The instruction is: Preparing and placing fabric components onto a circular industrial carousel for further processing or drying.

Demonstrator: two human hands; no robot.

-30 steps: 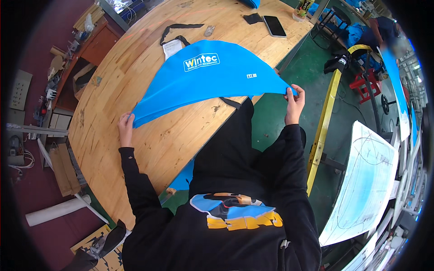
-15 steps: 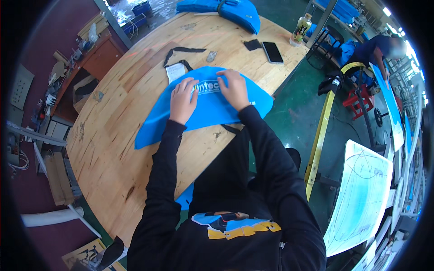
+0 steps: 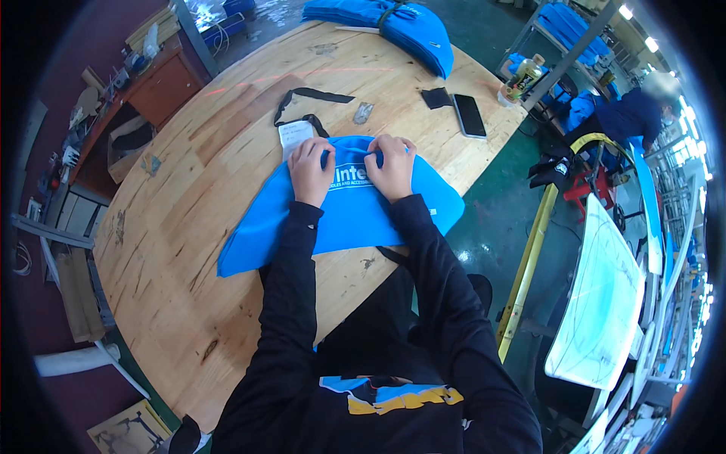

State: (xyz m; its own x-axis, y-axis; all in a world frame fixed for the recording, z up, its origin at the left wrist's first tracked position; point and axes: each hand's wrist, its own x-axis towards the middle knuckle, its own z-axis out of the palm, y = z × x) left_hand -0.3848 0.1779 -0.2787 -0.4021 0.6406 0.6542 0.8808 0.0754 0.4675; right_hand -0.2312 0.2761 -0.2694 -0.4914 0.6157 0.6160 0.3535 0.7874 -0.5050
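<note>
A blue half-moon fabric cover [image 3: 355,219] with white printing lies on the wooden table [image 3: 174,250] in front of me. My left hand [image 3: 311,172] is curled over its far edge, left of the printing, with the fingertips bent onto the cloth. On the other side of the printing, my right hand [image 3: 392,168] pinches the same edge. Between the hands the cloth rises in a small fold. A black strap [image 3: 318,95] and a white paper label [image 3: 295,135] lie just beyond the left hand.
Farther back is a strapped stack of blue covers [image 3: 416,34]. A phone [image 3: 470,116], a black square patch [image 3: 435,98] and a bottle [image 3: 522,80] sit at the right. Beyond the table edge are a yellow bar [image 3: 527,272], a white board [image 3: 597,303] and another person [image 3: 631,117].
Both hands have gone from lying on the cover with fingers bent to gripping its far edge, which now bunches up between them. The whole view has shifted slightly.
</note>
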